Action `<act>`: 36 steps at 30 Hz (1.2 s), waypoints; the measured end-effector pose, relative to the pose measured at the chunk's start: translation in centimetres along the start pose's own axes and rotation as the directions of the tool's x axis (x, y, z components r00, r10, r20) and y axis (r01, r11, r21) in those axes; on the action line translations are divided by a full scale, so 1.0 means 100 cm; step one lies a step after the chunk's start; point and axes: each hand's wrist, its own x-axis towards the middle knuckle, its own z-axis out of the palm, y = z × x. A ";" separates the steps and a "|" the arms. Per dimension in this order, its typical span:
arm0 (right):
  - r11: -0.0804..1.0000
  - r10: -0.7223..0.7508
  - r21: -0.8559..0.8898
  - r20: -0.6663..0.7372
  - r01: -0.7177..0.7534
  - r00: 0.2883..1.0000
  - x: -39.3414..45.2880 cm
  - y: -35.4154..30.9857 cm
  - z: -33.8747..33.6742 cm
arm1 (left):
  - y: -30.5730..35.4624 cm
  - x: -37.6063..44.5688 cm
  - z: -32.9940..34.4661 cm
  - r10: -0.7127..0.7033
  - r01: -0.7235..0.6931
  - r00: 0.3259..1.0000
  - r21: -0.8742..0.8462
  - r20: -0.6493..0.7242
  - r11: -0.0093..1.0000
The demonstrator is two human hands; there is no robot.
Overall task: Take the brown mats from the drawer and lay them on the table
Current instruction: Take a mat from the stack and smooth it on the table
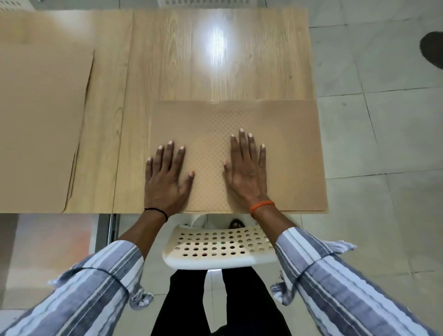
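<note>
A brown mat [282, 124] with a fine dotted texture lies flat at the near right corner of the wooden table [191, 60]. Its right edge hangs slightly past the table's side. My left hand [165, 177] rests flat, fingers spread, on the mat's left edge, partly on bare wood. My right hand [249, 170] lies flat with spread fingers on the mat's middle. Neither hand grips anything. At the left, a stack of brown mats [40, 129] lies flat on the table. No drawer can be made out.
A white perforated stool [215, 249] stands under the table's near edge, between my arms. Grey floor tiles [383, 144] run along the right. A dark object [434, 49] sits at the far right. A white basket edge [206, 2] shows beyond the table.
</note>
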 end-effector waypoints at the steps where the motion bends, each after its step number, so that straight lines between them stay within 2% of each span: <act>1: 1.000 0.005 -0.003 0.016 -0.005 1.000 0.004 -0.004 0.004 | -0.001 0.000 0.000 0.001 -0.001 1.000 0.003 0.001 1.000; 6: 0.999 0.020 -0.040 0.020 -0.020 1.000 0.004 -0.005 0.013 | 0.003 0.000 -0.001 -0.020 0.020 1.000 -0.006 0.015 1.000; 9: 0.998 0.027 -0.052 0.005 -0.026 1.000 0.004 -0.006 0.013 | 0.022 0.015 -0.008 -0.075 0.077 0.997 -0.096 0.026 0.992; 15: 0.998 0.030 -0.049 0.006 -0.030 1.000 0.003 -0.006 0.011 | 0.066 0.100 -0.016 0.045 -0.038 0.998 -0.220 0.031 0.975; 19: 0.999 0.032 -0.042 -0.011 -0.032 0.999 0.004 -0.005 0.012 | 0.039 0.124 -0.008 0.140 -0.135 0.989 -0.089 0.053 0.987; 21: 0.999 0.031 -0.038 -0.023 -0.031 0.999 0.003 -0.004 0.012 | 0.014 0.125 -0.008 0.108 -0.106 0.994 -0.053 0.034 0.993; 25: 0.999 0.028 -0.015 -0.034 -0.028 0.999 0.002 -0.005 0.012 | -0.032 0.116 -0.014 -0.100 0.100 0.995 -0.065 -0.007 0.993; 30: 0.999 0.027 -0.028 -0.042 -0.028 0.999 0.003 -0.005 0.012 | -0.037 0.098 -0.026 -0.197 0.197 0.980 -0.093 0.003 0.976; 32: 0.999 0.027 -0.033 -0.048 -0.028 0.999 0.004 -0.004 0.013 | -0.018 0.075 -0.028 -0.180 0.176 0.983 -0.103 -0.028 0.979; 33: 0.999 0.026 -0.036 -0.047 -0.028 0.999 0.004 -0.004 0.013 | -0.007 0.057 -0.026 -0.123 0.120 0.992 -0.098 -0.030 0.988; 35: 0.999 0.021 -0.043 -0.044 -0.023 0.999 0.005 -0.003 0.015 | 0.008 0.015 -0.015 -0.010 0.011 1.000 -0.072 0.015 0.997; 36: 0.999 0.020 -0.044 -0.039 -0.022 0.999 0.004 -0.003 0.015 | 0.010 -0.005 -0.010 -0.001 0.003 0.999 -0.058 0.037 0.998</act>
